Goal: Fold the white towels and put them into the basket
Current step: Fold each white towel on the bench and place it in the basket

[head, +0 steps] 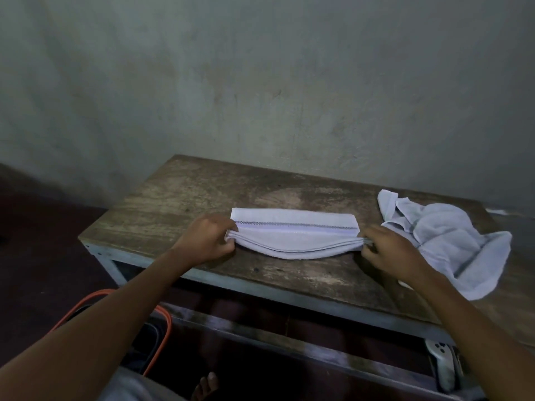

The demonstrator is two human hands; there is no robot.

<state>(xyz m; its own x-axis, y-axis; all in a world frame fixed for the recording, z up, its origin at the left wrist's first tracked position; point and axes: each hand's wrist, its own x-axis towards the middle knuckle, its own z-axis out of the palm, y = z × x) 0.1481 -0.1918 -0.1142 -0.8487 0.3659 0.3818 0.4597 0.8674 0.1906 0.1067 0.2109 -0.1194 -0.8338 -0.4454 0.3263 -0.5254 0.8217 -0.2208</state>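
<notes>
Left hand, centre-left of frame: fingers curled, pinching the left end of the half-folded white terry towel with a dark stitched hem line. Right hand, centre-right: fingers curled too, pinching the right end of the same towel. Both grips sit at the near layer's corners. That layer sags in a shallow curve between the hands and its edge bows toward the viewer. The far part lies flat on the table, stitched hem up.

Judgement: this is mid-fold. The two ends are held so the near edge stays taut and can be carried over onto the far hem with the corners matched.

The towel rests mid-frame on the worn brown wooden table with a grey metal frame, parallel to its near edge.

A second white towel, crumpled and unfolded, lies at the right of the table, just beside the right hand and partly behind the wrist. Likely next in line.

Lower left of frame, below the table edge and under the left forearm: orange-rimmed dark basket, only part of the rim visible, contents can't be made out. Probably set there so folded towels drop in with a short reach.

Bottom centre: a bare foot on the dark floor. Plain grey plaster wall fills the upper frame.
</notes>
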